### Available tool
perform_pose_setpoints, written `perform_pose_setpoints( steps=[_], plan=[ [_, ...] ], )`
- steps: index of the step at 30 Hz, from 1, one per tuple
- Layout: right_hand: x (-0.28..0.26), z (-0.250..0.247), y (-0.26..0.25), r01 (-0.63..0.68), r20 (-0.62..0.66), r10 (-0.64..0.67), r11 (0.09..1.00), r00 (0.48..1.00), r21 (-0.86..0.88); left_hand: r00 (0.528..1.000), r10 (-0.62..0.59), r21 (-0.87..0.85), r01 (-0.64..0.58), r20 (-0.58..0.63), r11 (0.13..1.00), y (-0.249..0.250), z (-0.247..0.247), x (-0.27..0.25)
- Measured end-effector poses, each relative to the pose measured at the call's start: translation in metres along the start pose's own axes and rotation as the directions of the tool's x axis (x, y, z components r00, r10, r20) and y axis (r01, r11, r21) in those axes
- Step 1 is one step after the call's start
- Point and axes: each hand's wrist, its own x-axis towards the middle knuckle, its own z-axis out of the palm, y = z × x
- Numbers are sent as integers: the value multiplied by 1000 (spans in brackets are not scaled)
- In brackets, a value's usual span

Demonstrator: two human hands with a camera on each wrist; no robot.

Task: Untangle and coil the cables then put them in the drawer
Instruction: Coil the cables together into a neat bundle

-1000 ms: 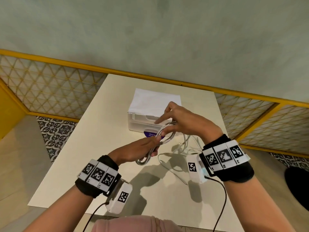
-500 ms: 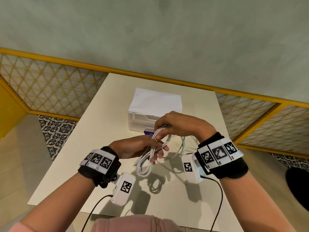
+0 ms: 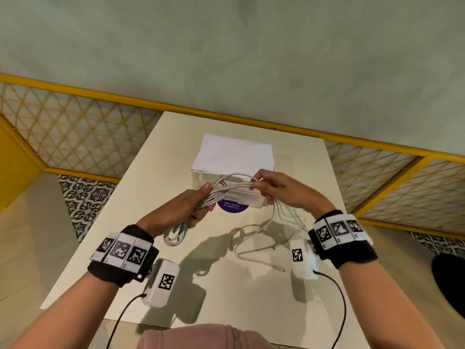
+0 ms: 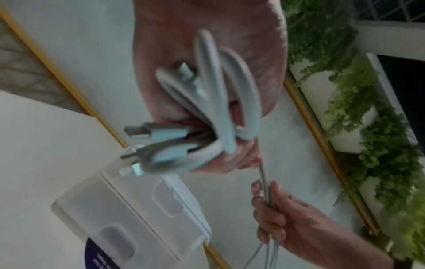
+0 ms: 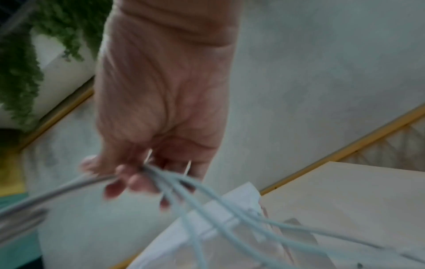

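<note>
Above the table's middle my left hand grips a bundle of white cables, folded into loops that hang below the fist. In the left wrist view the cable loops and USB plugs stick out of that hand. My right hand pinches the same strands a short way to the right. Loose cable tails trail from it down onto the table. Behind both hands stands a small clear plastic drawer unit, its drawer closed.
The cream table is narrow, with floor dropping off on both sides. A purple round sticker lies in front of the drawer unit. A grey wall and yellow-framed lattice panels stand behind. Hanging green plants show in the wrist views.
Both hands have lifted and drawn apart: the right moved right along the strands, stretching them taut. The left hand turned, so the loops now hang below it.
</note>
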Motion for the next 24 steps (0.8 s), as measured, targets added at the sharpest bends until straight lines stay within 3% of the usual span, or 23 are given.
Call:
perform_pose_setpoints(
  steps=[3, 8, 12, 15, 18, 24],
  plan=[
    [4, 19, 1, 42, -159, -42, 999, 986, -2, 1000, 0, 29, 0, -17, 1000, 0, -1, 0],
    [6, 19, -3, 64, -152, -60, 998, 987, 20, 993, -115, 196, 109, 18, 974, 0, -1, -2],
    [7, 17, -12, 92, -205, -118, 987, 972, -133, 983, -182, 505, 157, 1, 849, -2, 7, -1],
    [8, 14, -20, 86, -246, -130, 980, 961, -179, 987, -158, 609, 126, -1, 783, -1, 16, 0],
    [6, 11, -18, 42, -238, -63, 995, 969, -92, 993, -116, 594, 114, -35, 796, -4, 14, 3],
    [-5, 14, 0, 53, -73, -55, 998, 996, -26, 994, -93, 313, 105, -53, 944, -8, -8, 5]
  ],
)
